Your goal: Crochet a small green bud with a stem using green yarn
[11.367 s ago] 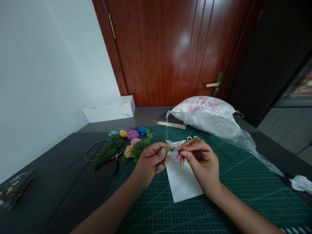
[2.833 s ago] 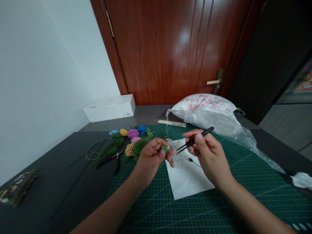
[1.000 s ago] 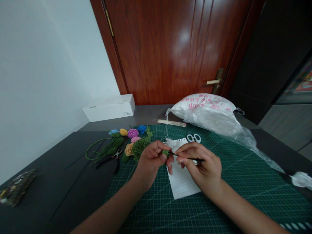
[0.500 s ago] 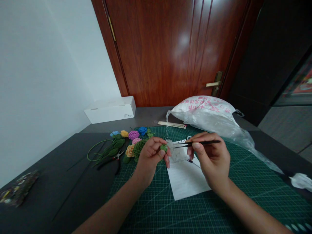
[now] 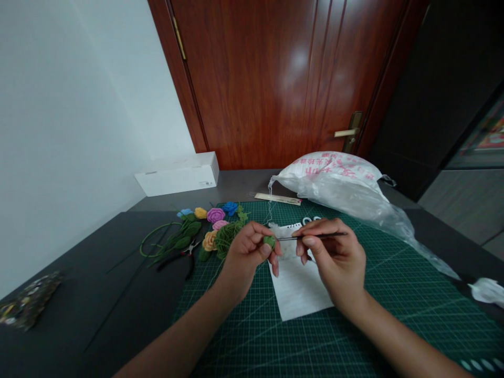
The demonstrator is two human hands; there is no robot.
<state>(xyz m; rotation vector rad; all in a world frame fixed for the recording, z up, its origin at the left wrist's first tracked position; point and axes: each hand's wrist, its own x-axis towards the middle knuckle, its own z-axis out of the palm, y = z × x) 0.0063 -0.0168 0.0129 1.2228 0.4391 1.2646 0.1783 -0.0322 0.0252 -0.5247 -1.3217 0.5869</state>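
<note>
Between the thumb and fingers of my left hand [image 5: 248, 249] is a small green crocheted piece [image 5: 270, 241]. My right hand [image 5: 336, 257] grips dark tweezers [image 5: 323, 235], whose thin metal tips reach left to the green piece; whether they go inside it I cannot tell. Below both hands lies a white sheet of paper [image 5: 301, 291] on the green cutting mat [image 5: 252, 336]. White fluffy stuffing [image 5: 289, 251] rests on the paper's upper part, partly hidden by my hands. A ball of green yarn [image 5: 229, 236] sits just left of my left hand.
Crocheted flowers [image 5: 216, 215] and pliers [image 5: 191, 249] lie to the left, a filled plastic bag [image 5: 334, 173] at the back right. Scissors [image 5: 311, 220] show behind my right hand. A white box [image 5: 177, 176] stands by the wall, a small packet [image 5: 31, 302] at far left.
The tweezers have moved left and their tips have come together at the green piece. White fluff that was at the tips beside the piece no longer shows there.
</note>
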